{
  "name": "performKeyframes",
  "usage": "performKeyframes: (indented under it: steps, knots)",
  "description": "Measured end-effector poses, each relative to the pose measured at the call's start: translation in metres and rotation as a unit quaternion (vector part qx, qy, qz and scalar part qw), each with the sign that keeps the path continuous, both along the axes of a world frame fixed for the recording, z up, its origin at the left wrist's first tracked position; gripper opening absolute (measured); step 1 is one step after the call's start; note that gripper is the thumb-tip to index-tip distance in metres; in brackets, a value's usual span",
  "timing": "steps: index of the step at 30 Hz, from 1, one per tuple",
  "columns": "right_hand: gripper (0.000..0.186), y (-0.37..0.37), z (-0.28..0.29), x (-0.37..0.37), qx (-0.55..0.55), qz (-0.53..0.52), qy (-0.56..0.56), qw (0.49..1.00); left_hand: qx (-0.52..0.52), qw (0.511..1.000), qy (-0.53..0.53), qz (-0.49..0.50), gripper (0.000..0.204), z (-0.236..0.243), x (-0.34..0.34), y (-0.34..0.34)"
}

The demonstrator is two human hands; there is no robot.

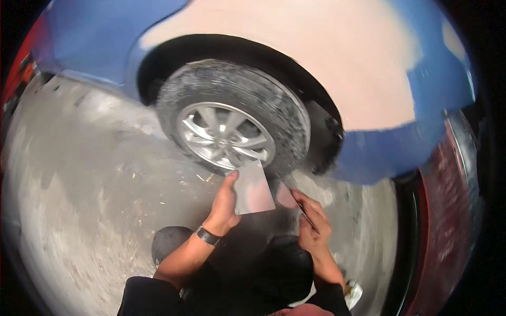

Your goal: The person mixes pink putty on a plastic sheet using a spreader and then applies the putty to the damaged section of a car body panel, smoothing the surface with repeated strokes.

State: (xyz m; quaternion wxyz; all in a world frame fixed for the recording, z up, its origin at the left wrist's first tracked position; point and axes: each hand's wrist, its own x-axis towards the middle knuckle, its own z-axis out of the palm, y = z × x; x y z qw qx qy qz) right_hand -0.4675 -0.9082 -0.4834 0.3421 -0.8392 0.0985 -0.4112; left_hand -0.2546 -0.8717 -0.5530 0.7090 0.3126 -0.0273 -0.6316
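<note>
My left hand (224, 203) grips a flat square metal-grey plate (253, 188) by its left side, thumb on top, with a faint pink smear on its face. To its right, my right hand (314, 224) holds a thin flat spreader (286, 196) edge-on, showing pink on its upper part. The two flat pieces are apart, in front of the wheel (221, 139), which has a dusty tyre and silver spoked rim. Above them is a blue car body (95, 31) with a large pale pink filled patch (358, 63) around and behind the wheel arch.
The grey concrete floor (79, 174) has scuffs and bits of debris. My knees are below my hands. At the right stands a dark red panel (448, 210) with a black edge; red and orange objects (26, 71) show at the far left. A small light object (354, 295) lies at lower right.
</note>
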Motion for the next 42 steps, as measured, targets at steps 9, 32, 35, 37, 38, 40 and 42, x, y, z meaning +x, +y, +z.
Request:
performKeyframes:
  steps: [9,32,35,37,38,40,42]
  knots:
    - [0.054,-0.024,-0.015,0.001,-0.109,-0.09,0.282,0.949,-0.073,0.997,-0.012,-0.035,0.045,0.009,-0.019,0.013]
    - [0.052,0.015,0.043,-0.001,-0.354,-0.322,0.373,0.795,-0.035,0.905,-0.42,0.051,0.059,0.014,-0.028,0.009]
    - [0.063,0.013,0.007,0.004,-0.254,-0.184,0.431,0.846,-0.051,0.94,-0.332,0.057,0.06,0.017,-0.032,0.013]
    - [0.063,0.01,0.03,0.009,-0.255,-0.15,0.466,0.834,-0.017,0.884,-0.467,0.01,0.052,0.001,-0.021,0.017]
    - [0.063,0.007,0.033,0.007,-0.205,-0.149,0.401,0.88,-0.015,0.889,-0.458,0.012,0.052,0.001,-0.019,0.016]
    - [0.064,0.004,0.019,0.008,-0.074,-0.127,0.218,0.965,-0.015,0.941,-0.338,-0.011,0.044,0.001,-0.017,0.015]
    - [0.064,0.009,-0.002,0.006,-0.061,-0.138,0.238,0.959,-0.02,0.975,-0.221,0.012,0.044,0.014,-0.018,0.011]
